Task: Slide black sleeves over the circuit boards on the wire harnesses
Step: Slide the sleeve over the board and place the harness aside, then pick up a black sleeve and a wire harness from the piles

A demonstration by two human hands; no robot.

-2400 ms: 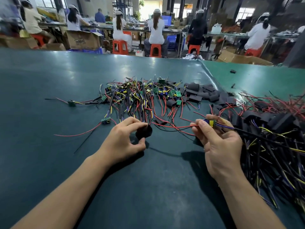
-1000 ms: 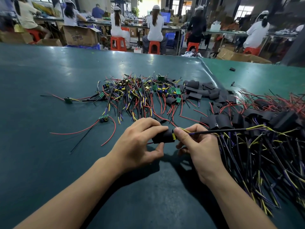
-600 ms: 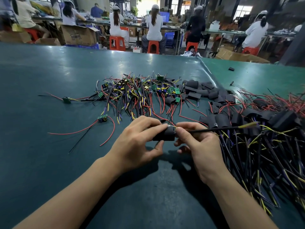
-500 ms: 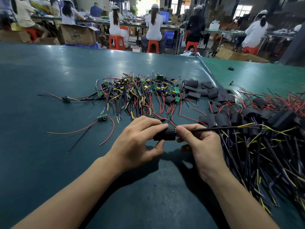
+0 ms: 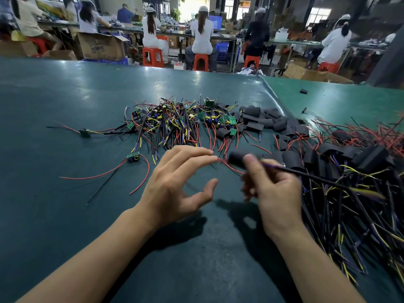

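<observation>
Bare room is offered by the dark green table mat (image 5: 54, 215) to the left and near edge. Ahead, passage is blocked by a tangle of unsleeved red, yellow and black wire harnesses (image 5: 175, 125); rightward, by loose black sleeves (image 5: 262, 121) and a heap of black-sleeved harnesses (image 5: 349, 193).

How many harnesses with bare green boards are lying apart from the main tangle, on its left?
2. One harness lies farthest left of the tangle; the other harness lies nearer, beside the left hand. Boards buried in the tangle are not counted.
</observation>
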